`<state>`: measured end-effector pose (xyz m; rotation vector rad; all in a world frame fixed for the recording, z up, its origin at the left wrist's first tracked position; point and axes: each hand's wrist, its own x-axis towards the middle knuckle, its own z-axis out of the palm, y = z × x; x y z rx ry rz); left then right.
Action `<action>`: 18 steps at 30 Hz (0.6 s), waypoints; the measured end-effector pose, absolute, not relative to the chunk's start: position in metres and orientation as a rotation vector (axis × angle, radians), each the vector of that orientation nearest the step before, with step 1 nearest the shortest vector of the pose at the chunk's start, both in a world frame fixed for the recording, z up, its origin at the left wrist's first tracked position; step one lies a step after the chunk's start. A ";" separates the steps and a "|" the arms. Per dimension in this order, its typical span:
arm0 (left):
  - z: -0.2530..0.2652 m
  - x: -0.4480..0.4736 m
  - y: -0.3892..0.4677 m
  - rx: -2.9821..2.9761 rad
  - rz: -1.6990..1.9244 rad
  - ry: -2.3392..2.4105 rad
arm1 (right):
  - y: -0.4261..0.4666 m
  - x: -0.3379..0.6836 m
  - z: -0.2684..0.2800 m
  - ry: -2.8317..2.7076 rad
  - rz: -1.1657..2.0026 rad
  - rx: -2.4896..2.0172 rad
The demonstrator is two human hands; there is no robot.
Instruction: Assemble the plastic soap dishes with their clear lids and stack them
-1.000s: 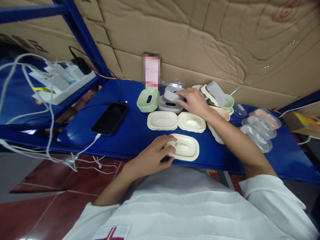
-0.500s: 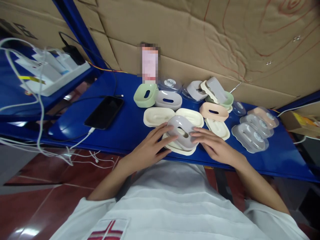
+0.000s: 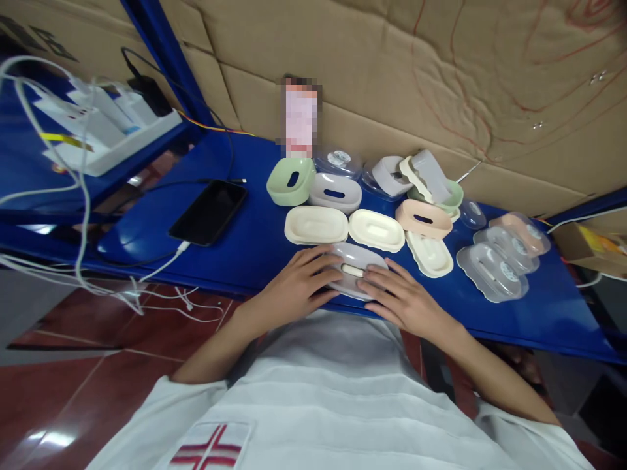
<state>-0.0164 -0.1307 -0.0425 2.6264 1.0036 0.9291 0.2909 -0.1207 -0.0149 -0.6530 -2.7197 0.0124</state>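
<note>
At the shelf's front edge a grey oval soap dish [image 3: 360,252] with a slot in its middle lies level, and a cream part shows through the slot. My left hand [image 3: 306,281] grips its left end, fingers bent over the inside and thumb near the front rim. From the other end my right hand [image 3: 399,294] holds it, with fingertips inside by the slot. The dish hides most of the cream base beneath. Just behind it sit two cream oval bases [image 3: 316,225], side by side. A peach soap dish [image 3: 424,219] rests against another cream base [image 3: 430,254].
Behind are a green dish [image 3: 290,181], a second grey dish [image 3: 336,193] and a pile of dishes with clear lids [image 3: 337,160]. Lidded soap boxes [image 3: 494,271] stand right. A black phone [image 3: 208,212] with a white cable lies left, near a power strip [image 3: 127,147]. Cardboard [image 3: 372,78] walls the back.
The grey dish has turned from slanted to level and settled over the cream base, covering it. Both hands stay on its ends; my right fingers have moved further inside. The view has shifted slightly.
</note>
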 end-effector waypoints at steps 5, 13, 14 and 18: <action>-0.046 -0.016 -0.129 2.599 0.933 0.980 | -0.098 0.290 0.009 -2.771 -0.003 -0.590; -0.043 -0.017 -0.129 2.594 0.915 0.945 | 0.074 0.213 0.069 -2.726 -0.066 -1.053; -0.042 -0.017 -0.129 2.596 0.911 0.942 | 0.095 0.201 0.068 -2.738 -0.079 -1.129; -0.042 -0.017 -0.130 2.601 0.892 0.941 | 0.155 0.171 0.058 -2.842 -0.025 -1.400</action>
